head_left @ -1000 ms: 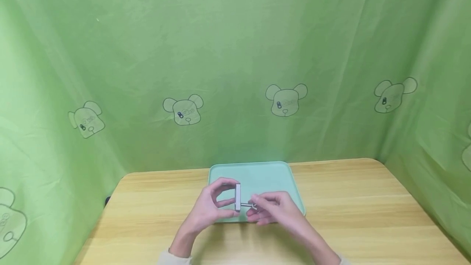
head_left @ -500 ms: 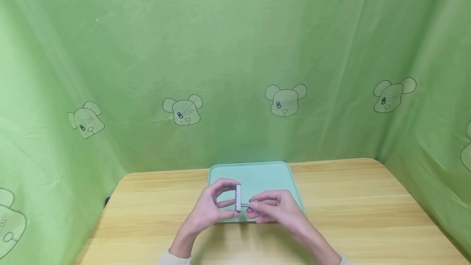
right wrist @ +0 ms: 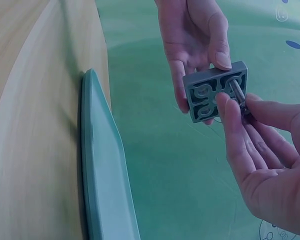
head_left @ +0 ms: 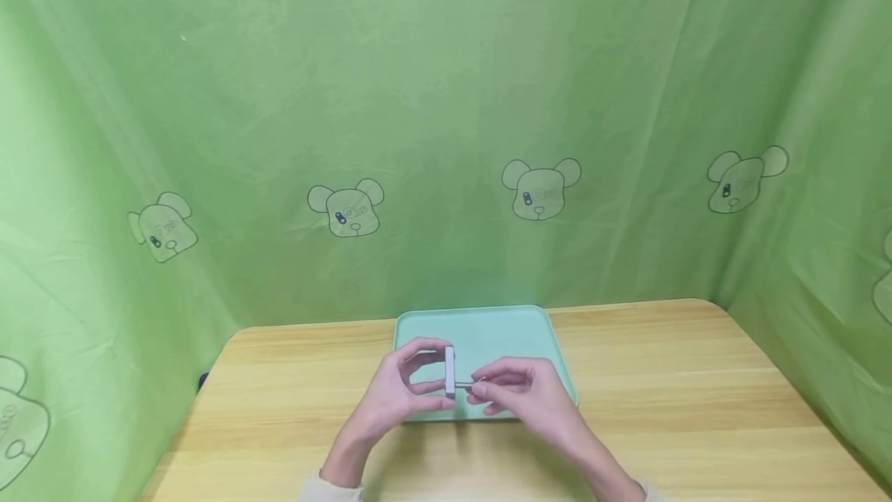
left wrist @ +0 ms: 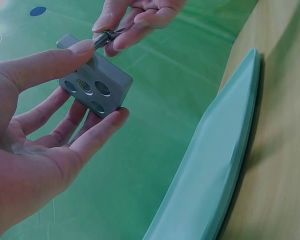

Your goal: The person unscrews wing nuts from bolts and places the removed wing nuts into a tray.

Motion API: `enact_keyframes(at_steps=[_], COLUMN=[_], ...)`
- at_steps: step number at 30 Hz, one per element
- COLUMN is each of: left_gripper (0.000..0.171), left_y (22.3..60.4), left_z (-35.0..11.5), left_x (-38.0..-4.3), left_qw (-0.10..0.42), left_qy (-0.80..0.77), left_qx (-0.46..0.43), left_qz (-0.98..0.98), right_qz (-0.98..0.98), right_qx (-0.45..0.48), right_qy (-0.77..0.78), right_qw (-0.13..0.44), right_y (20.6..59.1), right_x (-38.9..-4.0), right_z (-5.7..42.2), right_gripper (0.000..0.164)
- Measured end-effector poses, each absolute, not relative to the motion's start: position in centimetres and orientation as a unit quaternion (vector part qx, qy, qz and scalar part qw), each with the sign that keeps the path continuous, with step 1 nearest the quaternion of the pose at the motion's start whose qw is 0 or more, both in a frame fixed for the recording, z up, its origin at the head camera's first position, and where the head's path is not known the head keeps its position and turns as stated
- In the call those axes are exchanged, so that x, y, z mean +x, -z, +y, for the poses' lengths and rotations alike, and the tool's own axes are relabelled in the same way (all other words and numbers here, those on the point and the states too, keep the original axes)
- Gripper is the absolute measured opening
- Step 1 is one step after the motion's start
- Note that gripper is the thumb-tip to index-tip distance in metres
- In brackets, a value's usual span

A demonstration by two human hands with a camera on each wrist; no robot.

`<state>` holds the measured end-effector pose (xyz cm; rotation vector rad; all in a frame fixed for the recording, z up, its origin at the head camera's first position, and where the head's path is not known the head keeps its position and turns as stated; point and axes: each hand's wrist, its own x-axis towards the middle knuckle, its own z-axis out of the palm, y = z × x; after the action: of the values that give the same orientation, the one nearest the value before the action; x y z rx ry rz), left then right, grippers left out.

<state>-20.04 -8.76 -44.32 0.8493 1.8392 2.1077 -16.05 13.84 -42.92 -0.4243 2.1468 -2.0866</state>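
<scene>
My left hand (head_left: pixel 393 390) holds a small grey metal block (left wrist: pixel 97 80) by its edges, thumb on one side and fingertips on the other. Several round holes pass through the block, one visibly threaded. On its other face, seen in the right wrist view, are recesses and raised rings. A threaded bolt (right wrist: pixel 237 91) stands out from a corner hole on that face. My right hand (head_left: pixel 526 393) pinches the bolt's outer end between thumb and fingers, so its head is mostly hidden. Both hands are held above a mint-green tray (head_left: pixel 488 324).
The tray lies at the back middle of a wooden table (head_left: pixel 669 409), near a green cloth (head_left: pixel 446 99) printed with bear faces. Cloth walls also stand to the left and right of the table.
My right fingers have shifted from loosely around the bolt's curved head to a closer pinch over it. The left hand stays nearly still, with the block only slightly moved.
</scene>
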Motion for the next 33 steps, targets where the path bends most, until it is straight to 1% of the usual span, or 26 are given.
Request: enact_keyframes(at_steps=[9,15,18,19,22,25,28,33], left_gripper=[0.064,0.064,0.066,0.066,0.067,0.067,0.067,0.066], left_y=[44.2,44.2,44.2,44.2,44.2,44.1,44.2,44.3], left_z=[-8.9,-9.0,-9.1,-9.1,-9.2,-9.3,-9.3,-9.4], left_x=[-19.9,-20.0,-20.0,-20.1,-20.1,-20.2,-20.3,-20.3], left_qw=[0.116,0.122,0.126,0.127,0.13,0.136,0.139,0.14], left_qy=[-0.727,-0.735,-0.738,-0.739,-0.746,-0.753,-0.756,-0.755], left_qx=[0.28,0.278,0.276,0.275,0.275,0.276,0.277,0.28], left_qz=[0.616,0.606,0.603,0.601,0.593,0.581,0.577,0.576], right_qz=[0.728,0.747,0.752,0.75,0.729,0.695,0.668,0.652], right_qx=[-0.169,-0.203,-0.238,-0.258,-0.33,-0.391,-0.424,-0.438], right_qy=[0.665,0.627,0.597,0.584,0.54,0.502,0.497,0.504], right_qw=[-0.016,-0.086,-0.144,-0.172,-0.261,-0.334,-0.357,-0.36], right_y=[43.1,43.2,42.7,42.4,41.5,41.1,41.2,41.6], right_x=[-15.8,-15.7,-15.4,-15.4,-15.2,-15.3,-15.5,-15.8], right_z=[13.5,13.2,13.0,12.9,12.5,12.3,12.2,12.1], right_gripper=[0.02,0.016,0.015,0.016,0.026,0.038,0.041,0.04])
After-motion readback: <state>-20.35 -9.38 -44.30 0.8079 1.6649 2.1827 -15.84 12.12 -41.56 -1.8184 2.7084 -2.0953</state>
